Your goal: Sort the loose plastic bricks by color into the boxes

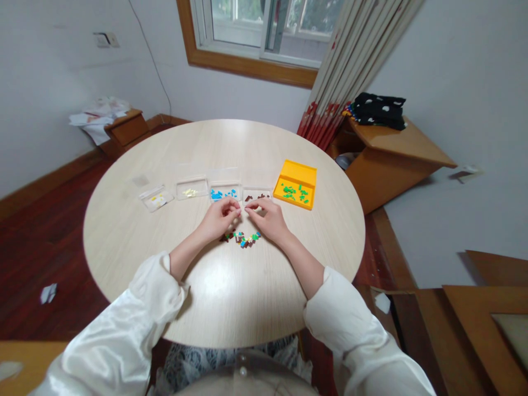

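My left hand (223, 218) and my right hand (267, 219) meet close together over the middle of the table, fingertips pinched and nearly touching. Whatever they pinch is too small to make out. Just below them lies a curved cluster of small building bricks (247, 241) in brown, green, blue, white and yellow. Right behind my hands stand a clear box of blue bricks (223, 194) and a clear box of dark brown bricks (256, 196), the latter partly covered by my right hand. A yellow case (295, 171) with its lid raised holds green bricks (291, 192).
On the round pale table (231, 297), a clear box (192, 188) with pale yellow pieces and a small clear box (157, 198) with yellow and white pieces stand at the left. A wooden cabinet (396, 154) with black cloth (379, 111) is beyond the right edge.
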A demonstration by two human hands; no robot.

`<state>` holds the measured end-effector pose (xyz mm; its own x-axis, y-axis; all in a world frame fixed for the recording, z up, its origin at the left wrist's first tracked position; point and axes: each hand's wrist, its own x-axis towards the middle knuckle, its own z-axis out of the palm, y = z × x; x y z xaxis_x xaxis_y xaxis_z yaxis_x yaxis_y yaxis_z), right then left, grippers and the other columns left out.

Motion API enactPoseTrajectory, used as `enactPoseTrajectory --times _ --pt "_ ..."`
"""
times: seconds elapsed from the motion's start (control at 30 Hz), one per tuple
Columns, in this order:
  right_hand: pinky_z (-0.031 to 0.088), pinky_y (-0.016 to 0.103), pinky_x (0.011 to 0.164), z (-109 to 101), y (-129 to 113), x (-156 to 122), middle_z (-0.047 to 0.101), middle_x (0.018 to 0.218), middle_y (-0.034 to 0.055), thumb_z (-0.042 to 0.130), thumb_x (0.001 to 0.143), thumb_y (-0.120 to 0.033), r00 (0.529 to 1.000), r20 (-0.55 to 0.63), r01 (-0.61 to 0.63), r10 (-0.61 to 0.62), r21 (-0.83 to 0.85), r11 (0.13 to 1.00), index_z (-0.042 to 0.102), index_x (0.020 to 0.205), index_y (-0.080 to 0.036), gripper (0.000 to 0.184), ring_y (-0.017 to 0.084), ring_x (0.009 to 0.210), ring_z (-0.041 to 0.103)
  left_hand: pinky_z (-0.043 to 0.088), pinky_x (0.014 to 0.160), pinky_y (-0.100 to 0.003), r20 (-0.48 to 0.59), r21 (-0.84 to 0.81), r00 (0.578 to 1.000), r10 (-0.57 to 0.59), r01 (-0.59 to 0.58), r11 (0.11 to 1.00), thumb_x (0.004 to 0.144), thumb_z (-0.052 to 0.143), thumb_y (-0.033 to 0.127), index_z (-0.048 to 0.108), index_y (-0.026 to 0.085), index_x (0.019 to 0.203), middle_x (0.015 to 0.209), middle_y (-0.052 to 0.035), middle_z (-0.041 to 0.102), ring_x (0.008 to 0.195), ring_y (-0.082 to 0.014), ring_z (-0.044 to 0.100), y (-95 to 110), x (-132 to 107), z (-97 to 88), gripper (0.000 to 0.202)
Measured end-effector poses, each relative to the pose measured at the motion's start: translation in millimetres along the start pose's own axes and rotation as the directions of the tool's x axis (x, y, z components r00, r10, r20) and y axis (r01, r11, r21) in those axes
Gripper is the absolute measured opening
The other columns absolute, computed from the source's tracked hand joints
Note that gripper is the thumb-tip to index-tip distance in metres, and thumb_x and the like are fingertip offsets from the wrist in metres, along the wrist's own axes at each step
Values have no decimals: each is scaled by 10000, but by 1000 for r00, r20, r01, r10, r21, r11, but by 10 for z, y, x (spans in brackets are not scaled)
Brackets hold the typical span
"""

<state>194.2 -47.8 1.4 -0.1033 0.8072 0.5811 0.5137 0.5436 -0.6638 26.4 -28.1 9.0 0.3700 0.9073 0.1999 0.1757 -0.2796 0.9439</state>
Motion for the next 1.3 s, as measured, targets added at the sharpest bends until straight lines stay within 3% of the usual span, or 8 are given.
enactPoseTrajectory --times 0.13,0.27,0.47,0.97,1.17,1.3 --pt "475 323 728 -95 109 57 696 770 31 596 794 -197 985 -149 -93 80 -77 993 669 755 -193 82 174 753 604 380 587 -248 133 254 990 43 -76 964 754 575 214 625 149 712 651 -8 599 599 -114 494 36 -28 -57 92" --pt "479 337 737 -181 243 96 699 780 46 582 795 -215 960 -249 -163 128 -122 979 679 776 -188 103 187 763 606 407 652 -258 342 342 936 83 -206 917 756 582 183 660 151 714 688 -24 627 661 -125 532 74 -73 -92 95" --pt "485 360 772 -185 339 99 721 902 77 557 832 -247 967 -209 -178 144 -153 972 707 946 -196 195 201 836 622 430 691 -265 447 409 893 59 -262 874 755 581 161 681 147 761 743 -46 634 709 -137 554 76 -86 -106 101" --pt "483 360 783 -137 272 81 712 897 72 544 823 -215 981 -162 -124 102 -130 984 695 968 -203 209 199 825 615 384 572 -231 409 387 912 38 -211 898 684 535 127 632 159 672 635 -6 576 572 -107 491 74 -98 -53 102" --pt "481 359 782 -126 198 74 707 879 62 542 821 -199 985 -142 -113 99 -98 989 691 956 -207 202 195 821 615 351 527 -214 354 266 935 -6 -94 959 680 569 140 635 154 659 581 9 572 528 -92 459 81 -109 -30 71" --pt "483 338 769 -123 125 56 707 876 50 542 827 -196 998 -39 -57 54 -60 997 695 939 -208 190 178 814 619 344 506 -215 264 173 961 -80 35 984 708 592 202 641 142 688 557 13 566 504 -90 454 70 -75 -34 80"
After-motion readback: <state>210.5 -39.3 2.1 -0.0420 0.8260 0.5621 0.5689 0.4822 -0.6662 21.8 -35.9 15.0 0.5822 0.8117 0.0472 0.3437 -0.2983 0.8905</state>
